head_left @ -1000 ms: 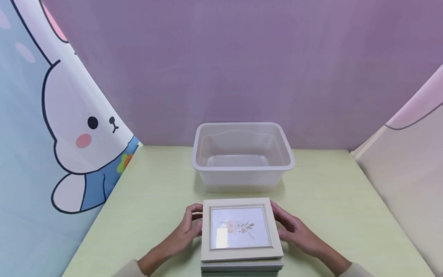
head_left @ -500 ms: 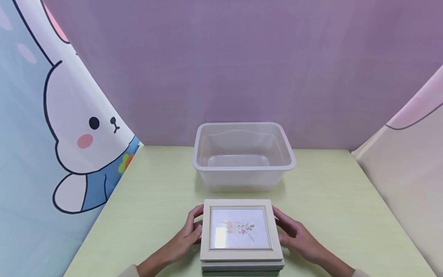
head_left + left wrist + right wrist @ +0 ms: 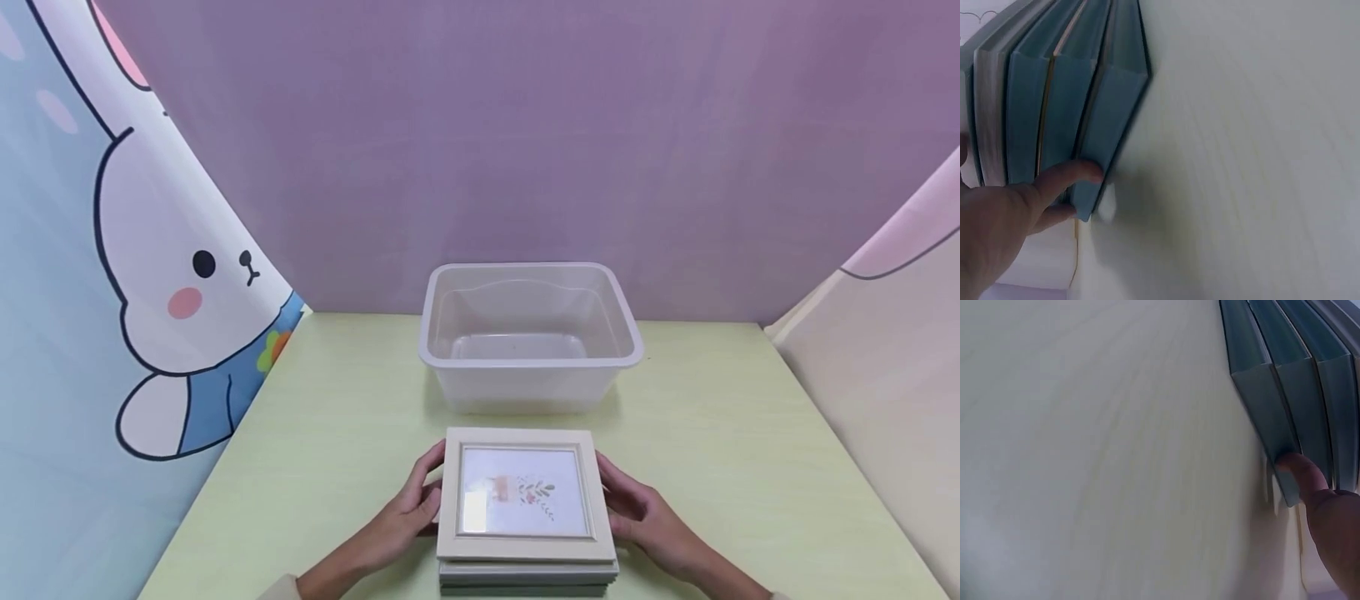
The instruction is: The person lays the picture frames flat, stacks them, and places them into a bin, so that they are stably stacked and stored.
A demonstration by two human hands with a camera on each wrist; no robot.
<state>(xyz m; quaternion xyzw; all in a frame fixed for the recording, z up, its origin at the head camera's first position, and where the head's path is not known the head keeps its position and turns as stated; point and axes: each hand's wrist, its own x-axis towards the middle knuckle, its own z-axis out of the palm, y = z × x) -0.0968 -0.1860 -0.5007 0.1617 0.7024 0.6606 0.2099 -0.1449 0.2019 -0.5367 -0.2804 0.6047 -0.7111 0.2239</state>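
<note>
A stack of picture frames stands on the table in front of the person. The top picture frame (image 3: 525,546) is cream-coloured, with a floral print behind glossy glazing. Below it are greyish frames and several blue-green frames (image 3: 1063,106), visible edge-on in both wrist views. The left hand (image 3: 401,517) holds the left side of the stack, its thumb against the lowest blue-green frames. From the right side, the right hand (image 3: 652,521) holds the stack, with its thumb (image 3: 1300,472) on the lowest frame's edge. The far fingertips of both hands are partly hidden by the stack.
Just beyond the stack sits a translucent white plastic bin (image 3: 528,387) with nothing in it. The pale green table (image 3: 345,400) ends at a purple backdrop (image 3: 525,142). A rabbit-print cloth (image 3: 172,275) hangs on the left, and a pale cloth on the right.
The stack has shifted slightly to the right with both hands at its sides. The right hand's fingers have slid a little nearer along the edge. The bin stays put.
</note>
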